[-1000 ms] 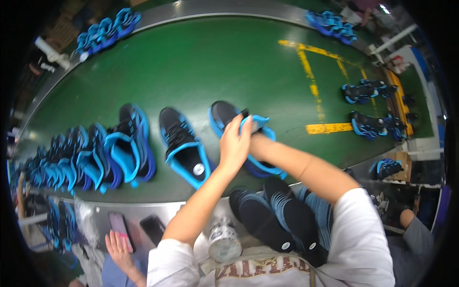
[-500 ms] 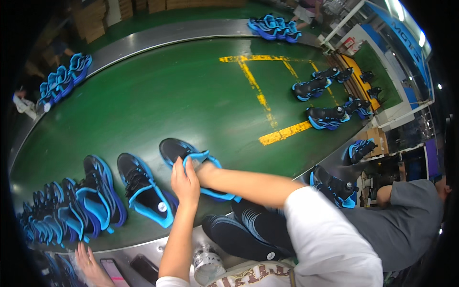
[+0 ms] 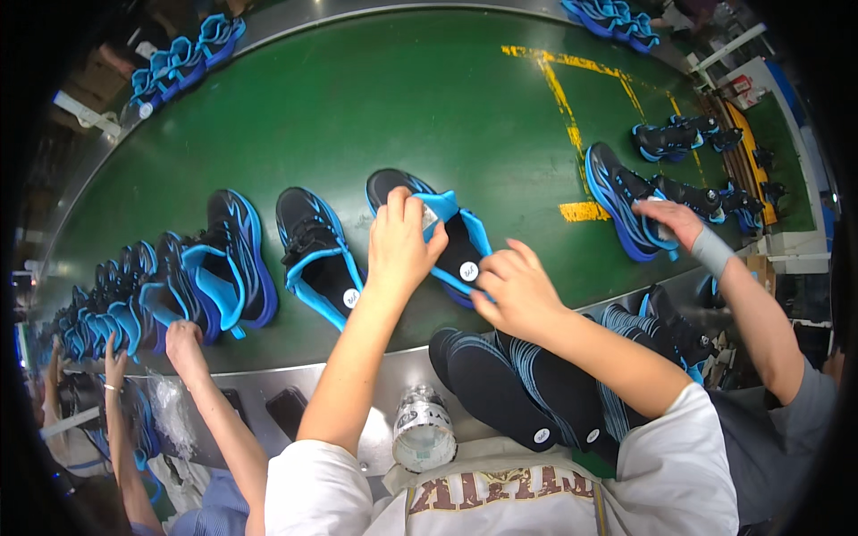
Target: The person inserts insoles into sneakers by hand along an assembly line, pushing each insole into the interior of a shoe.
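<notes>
A black and blue shoe [image 3: 447, 234] lies on the green conveyor belt [image 3: 402, 107] right in front of me. My left hand [image 3: 400, 241] grips its blue tongue and a small white piece at the shoe's opening. My right hand [image 3: 518, 290] rests on the shoe's heel end, fingers curled around the blue collar by a round white sticker. Two dark insoles [image 3: 518, 397] with blue stripes lie on the metal ledge under my right forearm.
A second shoe [image 3: 315, 255] and a row of several more [image 3: 170, 286] lie to the left. A person's hand [image 3: 666, 219] at the right holds another shoe [image 3: 626, 210]. Another person's arm [image 3: 192, 357] reaches in at lower left. A plastic bottle [image 3: 422, 433] stands near my chest.
The view has shifted. My right hand has slid from the shoe's opening back to its heel, while my left hand stays on the tongue. A neighbour's hand now shows at the right.
</notes>
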### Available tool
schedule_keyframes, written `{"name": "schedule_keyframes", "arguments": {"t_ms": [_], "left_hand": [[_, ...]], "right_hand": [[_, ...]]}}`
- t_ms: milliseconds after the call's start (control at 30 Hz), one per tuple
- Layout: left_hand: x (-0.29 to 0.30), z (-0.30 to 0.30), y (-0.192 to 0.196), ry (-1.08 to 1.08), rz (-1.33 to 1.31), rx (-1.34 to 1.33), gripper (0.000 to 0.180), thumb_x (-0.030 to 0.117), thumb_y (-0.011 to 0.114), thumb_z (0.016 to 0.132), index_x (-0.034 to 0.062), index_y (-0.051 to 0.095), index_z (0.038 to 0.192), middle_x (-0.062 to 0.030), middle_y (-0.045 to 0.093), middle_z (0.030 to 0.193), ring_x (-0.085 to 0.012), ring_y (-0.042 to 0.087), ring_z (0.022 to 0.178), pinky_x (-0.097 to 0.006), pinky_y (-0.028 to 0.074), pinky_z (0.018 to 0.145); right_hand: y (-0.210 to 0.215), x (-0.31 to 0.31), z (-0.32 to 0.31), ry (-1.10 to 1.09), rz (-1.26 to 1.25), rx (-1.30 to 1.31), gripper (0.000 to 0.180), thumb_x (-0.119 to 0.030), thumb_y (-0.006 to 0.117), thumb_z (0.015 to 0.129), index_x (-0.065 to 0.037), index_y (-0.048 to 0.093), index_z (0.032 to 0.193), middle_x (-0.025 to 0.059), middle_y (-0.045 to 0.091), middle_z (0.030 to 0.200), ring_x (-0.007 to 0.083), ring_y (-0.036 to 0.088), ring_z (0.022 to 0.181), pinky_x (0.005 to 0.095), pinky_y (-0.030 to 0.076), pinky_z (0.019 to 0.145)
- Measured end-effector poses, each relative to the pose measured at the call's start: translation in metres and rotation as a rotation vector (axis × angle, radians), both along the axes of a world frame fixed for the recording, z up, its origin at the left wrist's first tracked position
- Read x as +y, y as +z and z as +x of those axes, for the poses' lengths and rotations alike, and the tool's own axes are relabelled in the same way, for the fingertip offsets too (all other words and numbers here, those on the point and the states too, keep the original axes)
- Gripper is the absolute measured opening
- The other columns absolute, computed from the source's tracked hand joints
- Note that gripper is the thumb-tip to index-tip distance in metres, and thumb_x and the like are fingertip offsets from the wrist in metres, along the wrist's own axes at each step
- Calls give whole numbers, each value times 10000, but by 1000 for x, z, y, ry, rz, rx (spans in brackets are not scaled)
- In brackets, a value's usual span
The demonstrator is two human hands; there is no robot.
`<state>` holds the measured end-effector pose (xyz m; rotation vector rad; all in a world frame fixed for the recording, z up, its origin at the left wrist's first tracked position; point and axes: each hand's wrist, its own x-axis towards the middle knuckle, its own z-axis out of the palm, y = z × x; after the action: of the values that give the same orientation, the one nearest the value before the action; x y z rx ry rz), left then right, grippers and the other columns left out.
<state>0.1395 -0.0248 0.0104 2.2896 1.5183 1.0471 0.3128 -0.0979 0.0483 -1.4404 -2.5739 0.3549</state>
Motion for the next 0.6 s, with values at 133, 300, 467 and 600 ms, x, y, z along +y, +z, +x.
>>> {"name": "schedule_keyframes", "arguments": {"t_ms": [133,300,467,600], "left_hand": [[-19,-4,10,-72,-38,47,343,96,731,618,13,474,829,-152,445,989,-325,525,774,-373,442,646],[-53,-7,16,-62,101,81,336,97,735,616,41,510,859,-131,469,1007,-276,536,732,-340,427,594],[-39,-7,7,25,203,158,272,124,710,653,60,544,859,-102,518,1030,-238,543,683,-322,413,568],[-9,-9,-17,36,72,92,137,114,638,737,19,581,817,-162,517,1067,-311,578,685,-364,462,572]], "right_hand": [[-7,-48,19,-68,33,112,217,-100,588,714,-24,589,917,88,545,957,251,497,983,416,328,926],[-4,-76,19,-90,-57,46,283,-101,565,732,-23,573,1004,80,534,1035,237,449,1086,414,311,948],[0,-60,13,-4,-10,10,307,-114,573,712,-3,564,997,90,527,1057,232,451,1081,415,308,955],[22,10,-24,57,-383,-393,292,-227,540,731,-27,641,919,93,601,952,252,462,1088,474,181,1024]]}}
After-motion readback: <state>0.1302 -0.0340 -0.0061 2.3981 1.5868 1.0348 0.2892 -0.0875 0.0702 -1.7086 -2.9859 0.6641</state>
